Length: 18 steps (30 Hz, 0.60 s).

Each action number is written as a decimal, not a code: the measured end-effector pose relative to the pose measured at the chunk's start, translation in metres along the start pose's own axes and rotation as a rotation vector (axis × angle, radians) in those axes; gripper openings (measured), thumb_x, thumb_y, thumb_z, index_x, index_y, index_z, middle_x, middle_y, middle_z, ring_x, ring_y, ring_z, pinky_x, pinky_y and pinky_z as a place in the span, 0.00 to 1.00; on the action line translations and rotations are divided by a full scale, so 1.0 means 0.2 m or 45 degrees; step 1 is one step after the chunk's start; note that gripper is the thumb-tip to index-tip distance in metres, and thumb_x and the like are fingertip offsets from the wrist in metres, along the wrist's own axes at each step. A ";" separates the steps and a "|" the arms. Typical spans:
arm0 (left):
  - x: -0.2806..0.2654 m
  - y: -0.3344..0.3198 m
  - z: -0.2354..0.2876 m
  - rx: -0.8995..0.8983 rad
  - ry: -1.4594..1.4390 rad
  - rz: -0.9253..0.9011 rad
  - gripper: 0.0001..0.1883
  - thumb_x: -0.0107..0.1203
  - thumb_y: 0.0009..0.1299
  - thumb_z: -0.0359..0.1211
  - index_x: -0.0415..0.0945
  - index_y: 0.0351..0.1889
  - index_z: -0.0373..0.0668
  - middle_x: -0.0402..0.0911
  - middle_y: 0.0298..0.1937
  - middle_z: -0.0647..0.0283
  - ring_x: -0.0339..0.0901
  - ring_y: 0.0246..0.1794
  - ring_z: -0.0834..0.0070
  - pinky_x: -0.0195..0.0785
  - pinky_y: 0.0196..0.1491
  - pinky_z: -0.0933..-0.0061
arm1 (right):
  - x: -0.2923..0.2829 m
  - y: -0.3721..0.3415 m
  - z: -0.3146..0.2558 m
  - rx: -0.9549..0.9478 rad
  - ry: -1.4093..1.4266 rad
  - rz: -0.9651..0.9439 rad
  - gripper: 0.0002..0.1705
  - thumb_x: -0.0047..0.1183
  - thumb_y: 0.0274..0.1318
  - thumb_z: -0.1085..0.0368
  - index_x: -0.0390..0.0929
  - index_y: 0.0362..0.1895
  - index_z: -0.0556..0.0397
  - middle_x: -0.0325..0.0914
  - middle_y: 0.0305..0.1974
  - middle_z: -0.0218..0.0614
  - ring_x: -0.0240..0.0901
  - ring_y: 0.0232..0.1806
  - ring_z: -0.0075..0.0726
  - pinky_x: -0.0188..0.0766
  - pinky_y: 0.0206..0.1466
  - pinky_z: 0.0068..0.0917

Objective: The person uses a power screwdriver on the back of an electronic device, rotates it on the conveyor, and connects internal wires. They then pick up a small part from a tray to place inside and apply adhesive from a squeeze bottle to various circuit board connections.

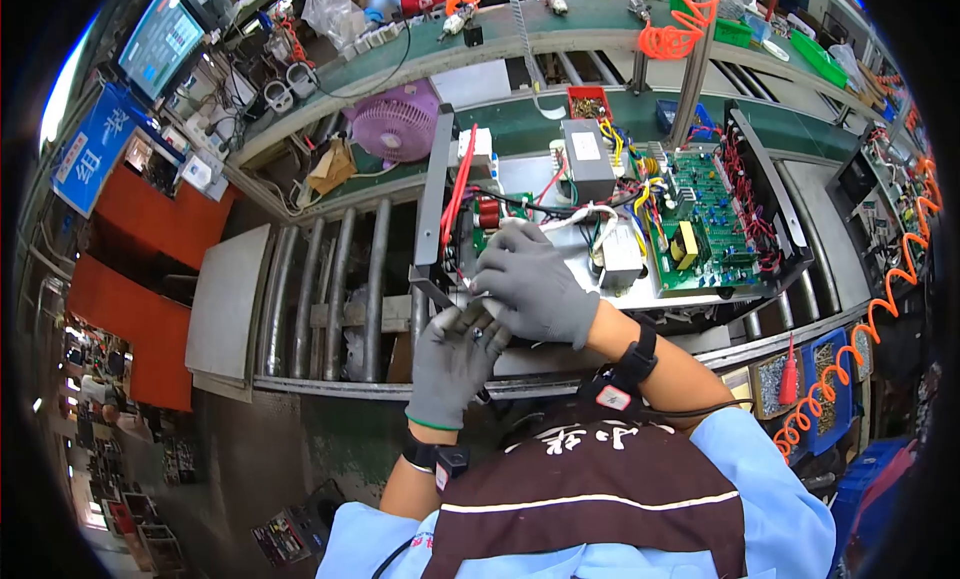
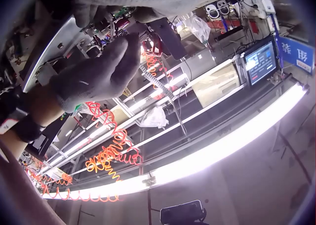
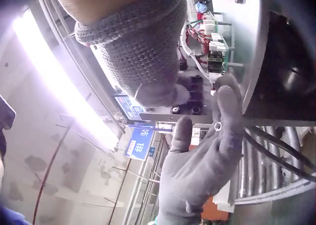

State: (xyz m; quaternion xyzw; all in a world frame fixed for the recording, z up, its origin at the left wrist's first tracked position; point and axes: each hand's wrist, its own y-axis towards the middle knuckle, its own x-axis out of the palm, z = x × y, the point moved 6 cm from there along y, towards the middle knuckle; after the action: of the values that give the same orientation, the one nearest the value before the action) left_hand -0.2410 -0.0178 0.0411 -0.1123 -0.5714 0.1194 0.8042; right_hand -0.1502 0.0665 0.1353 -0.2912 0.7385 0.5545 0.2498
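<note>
Both hands wear grey gloves at the near left corner of an open electronics chassis. My left hand is held palm up, its fingers spread below the chassis's black side panel. A small metal ring, like a washer or nut, lies on its fingers in the right wrist view. Just above, my right hand bends its fingers down at the panel's corner, over the left fingertips. I cannot tell what its fingertips hold. Near them are a red coil and a white transformer.
The chassis sits on a roller conveyor. A purple fan stands behind it. At the right are blue screw bins, a red bottle and a coiled orange air hose. A metal post rises behind the chassis.
</note>
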 end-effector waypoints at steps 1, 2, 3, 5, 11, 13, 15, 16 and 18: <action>0.03 -0.01 0.00 0.040 0.045 -0.020 0.18 0.40 0.72 0.39 0.71 0.51 0.36 0.74 0.51 0.53 0.71 0.53 0.60 0.67 0.56 0.56 | 0.04 -0.02 -0.02 -0.022 -0.027 -0.184 0.08 0.59 0.38 0.63 0.77 0.27 0.45 0.72 0.36 0.29 0.66 0.48 0.42 0.58 0.58 0.45; 0.02 -0.01 0.00 0.040 0.043 -0.020 0.18 0.40 0.72 0.39 0.71 0.51 0.36 0.74 0.51 0.53 0.71 0.53 0.60 0.67 0.56 0.56 | 0.05 -0.03 -0.03 -0.023 -0.027 -0.186 0.08 0.59 0.38 0.63 0.77 0.27 0.45 0.72 0.36 0.29 0.66 0.48 0.42 0.58 0.58 0.45; 0.01 0.00 0.00 0.027 0.004 -0.049 0.18 0.40 0.72 0.39 0.71 0.51 0.36 0.74 0.51 0.53 0.71 0.52 0.62 0.67 0.56 0.57 | 0.08 -0.05 -0.04 -0.052 -0.046 -0.247 0.08 0.60 0.38 0.60 0.77 0.27 0.45 0.72 0.35 0.29 0.66 0.48 0.42 0.57 0.59 0.45; 0.03 0.01 -0.01 0.005 -0.029 -0.091 0.18 0.39 0.73 0.38 0.70 0.52 0.37 0.74 0.51 0.56 0.72 0.52 0.65 0.67 0.55 0.60 | 0.13 -0.08 -0.06 -0.061 -0.095 -0.315 0.11 0.61 0.37 0.55 0.79 0.26 0.44 0.72 0.35 0.29 0.66 0.48 0.41 0.57 0.59 0.44; 0.08 -0.03 -0.01 0.079 0.134 -0.197 0.23 0.37 0.73 0.43 0.66 0.58 0.36 0.70 0.57 0.54 0.68 0.58 0.63 0.59 0.62 0.61 | 0.16 -0.06 -0.07 0.002 -0.184 -0.366 0.11 0.61 0.37 0.56 0.79 0.27 0.45 0.73 0.34 0.30 0.67 0.46 0.41 0.59 0.54 0.42; 0.07 -0.04 0.00 0.046 0.134 -0.219 0.25 0.37 0.73 0.45 0.64 0.59 0.37 0.69 0.59 0.53 0.66 0.59 0.63 0.58 0.63 0.60 | 0.16 -0.05 -0.08 0.033 -0.202 -0.368 0.12 0.61 0.36 0.56 0.79 0.27 0.46 0.73 0.33 0.30 0.67 0.45 0.41 0.60 0.52 0.42; 0.07 -0.05 0.00 0.014 0.137 -0.240 0.27 0.38 0.73 0.47 0.62 0.61 0.37 0.67 0.61 0.52 0.65 0.60 0.62 0.56 0.64 0.59 | 0.16 -0.05 -0.10 -0.007 -0.254 -0.286 0.10 0.60 0.37 0.58 0.78 0.26 0.47 0.73 0.33 0.32 0.67 0.44 0.41 0.62 0.50 0.41; 0.07 -0.05 0.00 0.023 0.104 -0.215 0.27 0.39 0.72 0.47 0.62 0.62 0.37 0.66 0.62 0.52 0.65 0.60 0.61 0.56 0.64 0.59 | 0.16 -0.05 -0.09 -0.009 -0.257 -0.281 0.10 0.60 0.37 0.58 0.78 0.26 0.47 0.73 0.33 0.32 0.67 0.44 0.41 0.62 0.50 0.41; 0.07 -0.06 0.01 0.030 0.075 -0.192 0.28 0.41 0.71 0.48 0.61 0.63 0.38 0.65 0.63 0.52 0.65 0.60 0.60 0.57 0.63 0.58 | 0.12 -0.05 -0.03 0.102 0.047 -0.141 0.08 0.58 0.38 0.61 0.76 0.26 0.48 0.73 0.33 0.33 0.67 0.43 0.43 0.64 0.47 0.39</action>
State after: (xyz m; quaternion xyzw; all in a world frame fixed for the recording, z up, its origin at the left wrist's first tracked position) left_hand -0.2375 -0.0252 0.0589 -0.0628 -0.5528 0.0619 0.8287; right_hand -0.1606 0.0546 0.1129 -0.3315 0.7475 0.5042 0.2777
